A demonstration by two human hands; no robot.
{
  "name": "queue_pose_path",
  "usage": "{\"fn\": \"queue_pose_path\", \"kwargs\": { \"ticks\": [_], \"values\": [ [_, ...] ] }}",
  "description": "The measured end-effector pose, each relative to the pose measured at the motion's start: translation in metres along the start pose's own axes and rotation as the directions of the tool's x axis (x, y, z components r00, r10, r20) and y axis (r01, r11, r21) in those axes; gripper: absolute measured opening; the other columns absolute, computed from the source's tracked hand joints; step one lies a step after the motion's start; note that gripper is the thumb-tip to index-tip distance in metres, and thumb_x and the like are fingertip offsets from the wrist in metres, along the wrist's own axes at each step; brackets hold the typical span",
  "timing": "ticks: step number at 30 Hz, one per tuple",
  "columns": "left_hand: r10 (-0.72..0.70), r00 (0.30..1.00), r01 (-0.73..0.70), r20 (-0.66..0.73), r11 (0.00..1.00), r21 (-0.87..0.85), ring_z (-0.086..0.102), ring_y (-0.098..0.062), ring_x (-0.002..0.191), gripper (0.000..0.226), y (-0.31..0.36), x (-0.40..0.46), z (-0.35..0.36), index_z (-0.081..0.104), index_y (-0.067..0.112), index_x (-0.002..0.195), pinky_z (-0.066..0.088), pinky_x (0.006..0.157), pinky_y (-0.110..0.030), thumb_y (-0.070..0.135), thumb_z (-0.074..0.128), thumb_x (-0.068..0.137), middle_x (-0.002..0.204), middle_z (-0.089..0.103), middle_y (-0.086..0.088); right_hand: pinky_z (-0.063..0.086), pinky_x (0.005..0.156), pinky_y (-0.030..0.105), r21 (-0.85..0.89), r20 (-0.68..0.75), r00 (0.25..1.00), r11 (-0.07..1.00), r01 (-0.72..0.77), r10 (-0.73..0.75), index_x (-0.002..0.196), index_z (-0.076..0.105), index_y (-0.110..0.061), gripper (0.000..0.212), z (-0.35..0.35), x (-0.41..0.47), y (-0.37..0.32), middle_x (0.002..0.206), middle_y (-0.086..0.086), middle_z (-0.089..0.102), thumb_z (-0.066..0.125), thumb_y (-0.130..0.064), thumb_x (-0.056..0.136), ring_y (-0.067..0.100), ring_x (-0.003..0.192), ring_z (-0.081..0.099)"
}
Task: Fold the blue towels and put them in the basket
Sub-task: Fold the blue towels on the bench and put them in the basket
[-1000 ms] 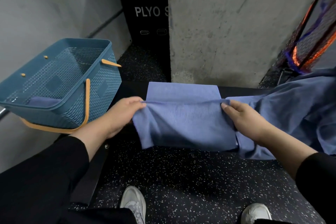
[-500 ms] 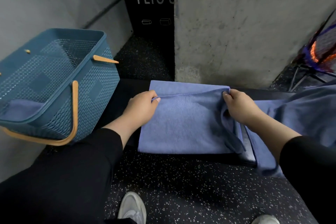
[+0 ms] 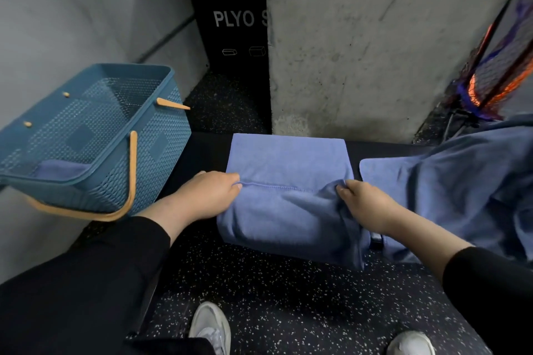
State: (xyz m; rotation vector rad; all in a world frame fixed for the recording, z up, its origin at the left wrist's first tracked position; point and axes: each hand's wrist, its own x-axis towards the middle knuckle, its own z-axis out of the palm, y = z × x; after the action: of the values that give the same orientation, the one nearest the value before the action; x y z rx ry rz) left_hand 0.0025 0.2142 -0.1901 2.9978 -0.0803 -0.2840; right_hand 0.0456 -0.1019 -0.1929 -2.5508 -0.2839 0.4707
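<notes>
Both hands pinch the stitched hem of the blue towel [image 3: 284,204], left hand [image 3: 206,196] at its left end, right hand [image 3: 364,206] at its right; the towel drapes over the worktop's [image 3: 207,153] near edge, its far part lying flat; more blue towels [image 3: 450,190] heap at the right end; the basket [image 3: 95,141], one folded towel [image 3: 59,168] inside, sits at the left end.

A black sign [image 3: 230,20] (lettered "PLYO") stands beside a concrete pillar [image 3: 375,37], above speckled flooring [image 3: 288,297].
</notes>
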Motion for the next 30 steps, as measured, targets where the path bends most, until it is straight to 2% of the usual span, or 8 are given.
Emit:
{"fn": "queue_pose_path", "kwargs": {
  "ticks": [3, 5, 10, 12, 16, 19, 24, 30],
  "values": [
    [0.039, 0.999, -0.04, -0.012, 0.994, -0.1, 0.052, -0.019, 0.073, 0.035, -0.008, -0.011, -0.002, 0.043, 0.019, 0.073, 0.037, 0.069, -0.036, 0.039, 0.039, 0.101, 0.07, 0.052, 0.008, 0.033, 0.062, 0.028, 0.115, -0.056, 0.997, 0.992, 0.053, -0.047, 0.081, 0.053, -0.016, 0.032, -0.001, -0.019, 0.002, 0.076, -0.006, 0.06, 0.04, -0.029, 0.107, 0.01, 0.074, 0.056],
    [0.044, 0.997, -0.065, -0.062, 0.913, -0.403, 0.042, -0.008, 0.06, 0.037, -0.012, -0.017, -0.011, 0.039, 0.017, 0.065, 0.035, 0.062, -0.034, 0.042, 0.046, 0.091, 0.059, 0.045, 0.011, 0.04, 0.065, 0.017, 0.362, -0.158, 0.987, 0.931, 0.054, 0.004, 0.086, 0.061, -0.013, 0.031, -0.007, -0.031, -0.002, 0.078, -0.012, 0.064, 0.043, -0.027, 0.107, -0.006, 0.07, 0.055],
    [-0.146, 0.965, -0.165, -0.218, 0.309, -0.937, 0.047, -0.009, 0.072, 0.021, -0.003, -0.016, -0.046, 0.057, 0.023, 0.066, 0.035, 0.066, -0.029, 0.033, 0.058, 0.085, 0.07, 0.052, 0.004, 0.042, 0.063, 0.013, 0.681, -0.328, 0.937, 0.717, 0.147, 0.119, 0.083, 0.062, -0.009, 0.034, -0.035, -0.029, -0.021, 0.073, -0.014, 0.063, 0.045, -0.029, 0.105, 0.0, 0.069, 0.053],
    [-0.3, 0.919, -0.19, -0.256, 0.232, -0.954, 0.051, -0.015, 0.082, 0.019, -0.002, 0.002, -0.05, 0.062, 0.021, 0.078, 0.038, 0.074, -0.033, 0.035, 0.057, 0.09, 0.082, 0.056, -0.004, 0.05, 0.079, 0.024, 0.755, -0.302, 0.949, 0.631, 0.178, 0.093, 0.092, 0.065, -0.007, 0.034, -0.048, -0.017, -0.03, 0.086, -0.007, 0.07, 0.045, -0.031, 0.105, 0.006, 0.082, 0.063],
    [-0.413, 0.836, -0.111, -0.362, 0.518, -0.848, 0.049, -0.013, 0.081, 0.029, 0.001, 0.044, -0.041, 0.055, 0.011, 0.09, 0.036, 0.073, -0.034, 0.037, 0.047, 0.099, 0.083, 0.056, 0.003, 0.048, 0.082, 0.035, 0.618, -0.345, 0.933, 0.773, 0.143, 0.103, 0.094, 0.063, -0.01, 0.039, -0.055, 0.023, -0.036, 0.087, -0.003, 0.068, 0.042, -0.041, 0.104, 0.015, 0.086, 0.061],
    [-0.326, 0.883, 0.03, -0.337, 0.757, -0.653, 0.054, -0.021, 0.082, 0.021, 0.004, 0.058, -0.017, 0.055, 0.012, 0.099, 0.034, 0.068, -0.033, 0.026, 0.042, 0.106, 0.085, 0.059, -0.002, 0.043, 0.074, 0.03, 0.503, -0.286, 0.954, 0.861, 0.068, 0.091, 0.098, 0.065, -0.008, 0.037, -0.039, 0.049, -0.032, 0.094, -0.001, 0.068, 0.04, -0.033, 0.107, 0.016, 0.091, 0.059],
    [-0.157, 0.98, 0.108, -0.124, 0.937, -0.332, 0.055, -0.033, 0.085, 0.024, -0.002, 0.058, 0.011, 0.043, 0.018, 0.089, 0.043, 0.076, -0.041, 0.032, 0.036, 0.107, 0.085, 0.057, -0.006, 0.038, 0.076, 0.033, 0.234, -0.16, 0.976, 0.967, -0.105, 0.145, 0.104, 0.061, 0.001, 0.044, -0.015, 0.066, -0.013, 0.108, 0.019, 0.066, 0.034, -0.033, 0.108, 0.035, 0.101, 0.059],
    [-0.128, 0.989, 0.113, -0.069, 0.975, -0.19, 0.055, -0.033, 0.088, 0.024, 0.002, 0.043, -0.008, 0.041, 0.018, 0.092, 0.033, 0.073, -0.037, 0.032, 0.032, 0.108, 0.088, 0.057, -0.006, 0.034, 0.075, 0.032, 0.119, -0.067, 0.988, 0.984, -0.132, 0.141, 0.102, 0.059, -0.004, 0.039, -0.015, 0.05, -0.014, 0.1, 0.012, 0.061, 0.035, -0.034, 0.108, 0.031, 0.095, 0.054]
  ]
}}
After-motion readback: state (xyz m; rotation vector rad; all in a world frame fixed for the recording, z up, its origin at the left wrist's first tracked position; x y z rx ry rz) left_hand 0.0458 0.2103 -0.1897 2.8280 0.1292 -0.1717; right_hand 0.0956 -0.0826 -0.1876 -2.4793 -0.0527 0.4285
